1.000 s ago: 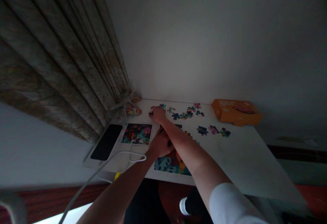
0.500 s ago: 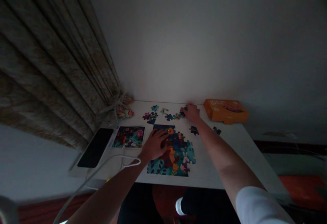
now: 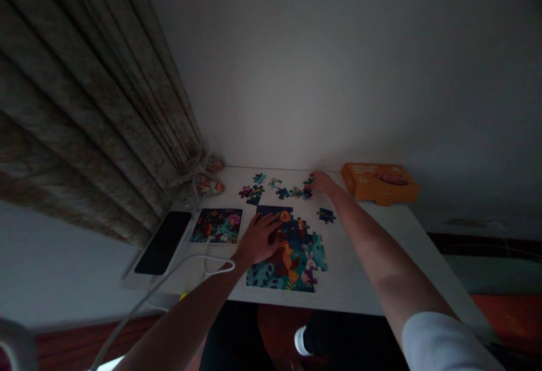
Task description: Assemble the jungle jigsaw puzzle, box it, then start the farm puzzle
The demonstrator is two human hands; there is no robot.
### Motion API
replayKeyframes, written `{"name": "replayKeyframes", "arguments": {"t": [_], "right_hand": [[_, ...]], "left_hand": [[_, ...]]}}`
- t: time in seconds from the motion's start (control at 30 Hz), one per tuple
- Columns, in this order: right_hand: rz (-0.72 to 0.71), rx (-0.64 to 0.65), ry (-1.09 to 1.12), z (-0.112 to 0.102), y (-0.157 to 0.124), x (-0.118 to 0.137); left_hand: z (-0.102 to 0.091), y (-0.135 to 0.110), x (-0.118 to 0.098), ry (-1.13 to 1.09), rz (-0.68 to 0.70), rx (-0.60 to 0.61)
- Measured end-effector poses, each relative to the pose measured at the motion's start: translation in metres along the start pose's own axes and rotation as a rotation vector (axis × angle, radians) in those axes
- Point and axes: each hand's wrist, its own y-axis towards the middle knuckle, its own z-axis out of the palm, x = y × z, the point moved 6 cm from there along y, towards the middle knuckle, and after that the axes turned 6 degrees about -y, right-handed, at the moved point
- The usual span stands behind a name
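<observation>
Jigsaw puzzle [image 3: 292,258], partly assembled, lies on a white surface [image 3: 351,286]. Left hand [image 3: 258,240] rests open on it, fingers spread. Right hand [image 3: 322,183] touches loose pieces [image 3: 283,193] near the far edge; whether it grips one is unclear. Picture card [image 3: 215,226] sits beside the puzzle, orange box [image 3: 380,183] farther right.

White tabletop [image 3: 359,286], seen from above: partly assembled jigsaw puzzle [image 3: 298,269] at centre, loose puzzle pieces [image 3: 282,193] at 12 o'clock, orange box [image 3: 380,183] at 2 o'clock, picture card [image 3: 216,226] at 9 o'clock, black smartphone [image 3: 163,243] beyond it near the edge
</observation>
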Motion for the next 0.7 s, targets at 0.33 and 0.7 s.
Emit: {"name": "replayKeyframes", "arguments": {"t": [0.33, 0.7], "right_hand": [[-0.187, -0.024, 0.041, 0.022, -0.017, 0.082], [-0.153, 0.056, 0.178, 0.042, -0.003, 0.132]], "left_hand": [[-0.002, 0.001, -0.002, 0.010, -0.006, 0.009], [-0.002, 0.001, -0.001, 0.007, 0.000, 0.001]]}}
